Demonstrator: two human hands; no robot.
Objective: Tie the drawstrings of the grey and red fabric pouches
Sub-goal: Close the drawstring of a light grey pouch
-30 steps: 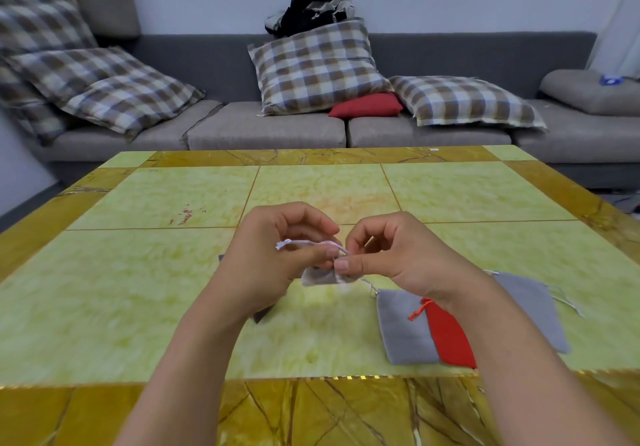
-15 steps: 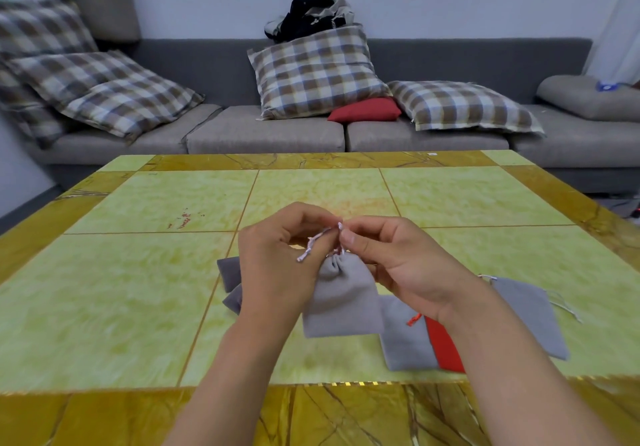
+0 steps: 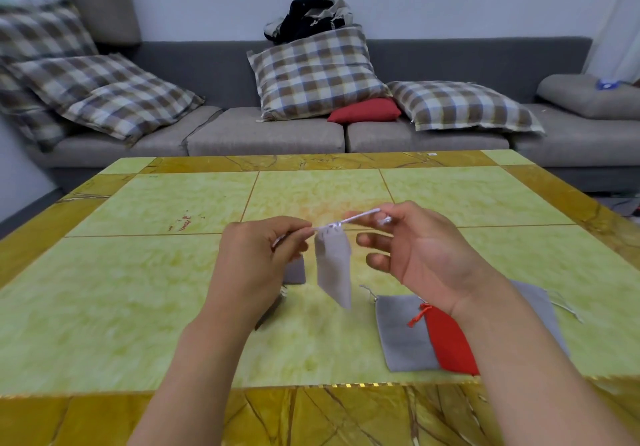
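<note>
— Hands?
— Both raised above the bench (image 3: 145, 293). Left hand (image 3: 256, 258) curled, pinching 1 end of the pale drawstring (image 3: 360, 217). Right hand (image 3: 419, 251) pinching the other end between thumb and forefinger, remaining fingers loosely spread.
— And the pouch?
— Grey pouch (image 3: 334, 269) dangling from the taut drawstring between the 2 hands, mouth gathered, clear of the bench.
— Others?
— Flat grey pouch (image 3: 401, 334) lying on the bench under the right wrist, with a red pouch (image 3: 450, 345) overlapping its right edge, red cord at its top. Another grey pouch (image 3: 540, 310) partly hidden behind the right forearm. Darker grey fabric (image 3: 296, 270) peeking out behind the left hand; cannot tell how many pieces.
— Background?
— Grey sofa (image 3: 270, 133) with checked cushions (image 3: 315, 71).
</note>
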